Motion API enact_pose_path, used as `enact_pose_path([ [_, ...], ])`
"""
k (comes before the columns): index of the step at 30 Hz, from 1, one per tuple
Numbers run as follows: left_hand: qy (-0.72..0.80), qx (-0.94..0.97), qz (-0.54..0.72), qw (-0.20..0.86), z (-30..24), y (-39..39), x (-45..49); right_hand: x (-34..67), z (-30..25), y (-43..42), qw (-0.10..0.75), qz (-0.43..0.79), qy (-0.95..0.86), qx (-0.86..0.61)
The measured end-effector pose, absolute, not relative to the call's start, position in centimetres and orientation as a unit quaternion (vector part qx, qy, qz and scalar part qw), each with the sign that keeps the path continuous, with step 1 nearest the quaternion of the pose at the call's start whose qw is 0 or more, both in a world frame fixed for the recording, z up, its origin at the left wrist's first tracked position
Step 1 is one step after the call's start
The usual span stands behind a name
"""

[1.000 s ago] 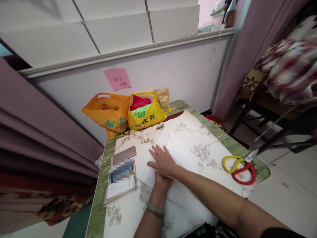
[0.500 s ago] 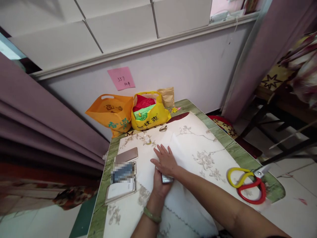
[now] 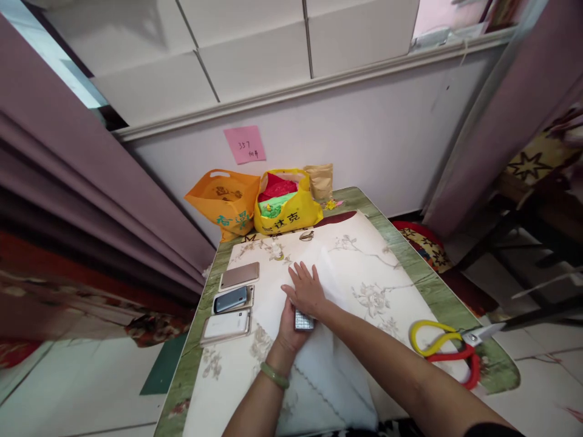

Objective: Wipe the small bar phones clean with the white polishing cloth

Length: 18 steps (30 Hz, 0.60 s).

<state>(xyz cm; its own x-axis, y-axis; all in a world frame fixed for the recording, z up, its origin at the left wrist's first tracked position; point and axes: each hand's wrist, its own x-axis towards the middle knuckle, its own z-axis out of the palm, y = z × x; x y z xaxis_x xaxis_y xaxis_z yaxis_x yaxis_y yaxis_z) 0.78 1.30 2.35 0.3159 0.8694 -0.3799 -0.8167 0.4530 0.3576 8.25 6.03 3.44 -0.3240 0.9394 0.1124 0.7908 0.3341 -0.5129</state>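
My left hand [image 3: 286, 331], with a green bangle on its wrist, is wrapped round a mobile phone with a silver keypad [image 3: 302, 321]. My right hand [image 3: 308, 294] lies flat over the upper part of that phone, fingers spread, hiding its screen. Both hands are above a thin white cloth [image 3: 319, 370] with a scalloped edge. To the left lie a rose-gold phone [image 3: 239, 275], a dark blue phone [image 3: 231, 300] resting on a larger gold-edged one, and a white phone [image 3: 226, 325] on top of another gold-edged phone.
Large scissors [image 3: 449, 344] with yellow and red handles lie at the table's right edge. An orange bag [image 3: 228, 203], a stuffed yellow bag [image 3: 289, 212] and a brown pouch [image 3: 321, 181] stand at the back. Folded glasses [image 3: 306, 236] lie before them on the flowered tablecloth [image 3: 378, 300].
The camera view has shifted slightly, with the bags now further right in the picture. My hands keep nearly the same hold, the right still over the keypad phone.
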Motion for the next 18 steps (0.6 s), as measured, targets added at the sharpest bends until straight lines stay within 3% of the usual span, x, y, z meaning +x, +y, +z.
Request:
enact_pose_path([
  [6, 0.301, 0.089, 0.493, 0.812, 4.5, 1.5, 4.3, 12.0, 5.0, 5.5, 0.232, 0.188, -0.769, -0.565],
  [12, 0.217, 0.14, 0.467, 0.846, 6.6, 2.9, 10.3, 18.3, 6.5, 6.3, 0.286, 0.178, -0.725, -0.601],
  [18, 0.178, 0.12, 0.471, 0.856, 7.1, 3.5, 13.1, 21.3, 7.8, 6.9, 0.216, 0.173, -0.75, -0.6],
])
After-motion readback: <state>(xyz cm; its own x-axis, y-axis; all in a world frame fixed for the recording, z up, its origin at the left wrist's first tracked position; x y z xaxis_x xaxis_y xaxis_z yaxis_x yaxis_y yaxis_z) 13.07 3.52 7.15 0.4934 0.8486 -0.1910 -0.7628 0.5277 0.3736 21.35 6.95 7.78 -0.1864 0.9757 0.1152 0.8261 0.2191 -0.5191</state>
